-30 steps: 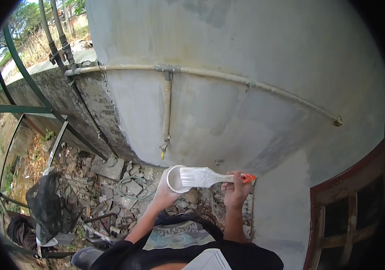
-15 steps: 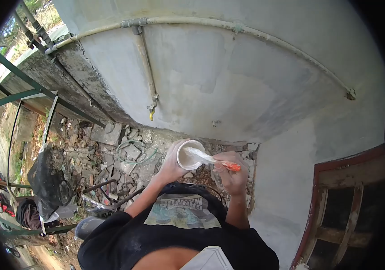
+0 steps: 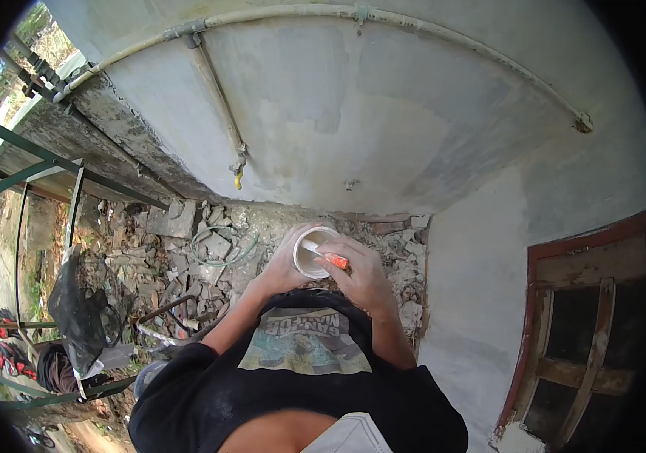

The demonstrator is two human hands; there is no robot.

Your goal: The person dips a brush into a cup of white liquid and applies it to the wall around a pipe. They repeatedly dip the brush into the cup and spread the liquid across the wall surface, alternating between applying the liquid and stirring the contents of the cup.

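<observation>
My left hand (image 3: pixel 283 263) is wrapped round the side of a white plastic tub (image 3: pixel 312 275), held in front of my chest with its mouth facing up towards me. Pale, whitish material coats the inside. A paintbrush (image 3: pixel 336 260), with a white shaft and an orange handle end, is pinched in the fingers of my right hand (image 3: pixel 364 278). Its white end reaches down into the tub, and the bristles are hidden there. The right fingers lie over the tub's rim on the right. Pale dust or paint marks both hands.
A grey patchy wall (image 3: pixel 293 98) stands ahead, with a pipe (image 3: pixel 262 16) and a yellow-handled tap (image 3: pixel 238 180). Broken rubble (image 3: pixel 179 223) and a green hose loop (image 3: pixel 196 245) lie below. Green metal framing (image 3: pixel 17 140) and a black bag (image 3: pixel 81 294) are left; a red-framed wooden window (image 3: pixel 531 332) is right.
My right hand has moved left and upward to the tub, lowering the brush deeper into it. The tub has stayed in my left hand, and the view has tilted slightly downward.
</observation>
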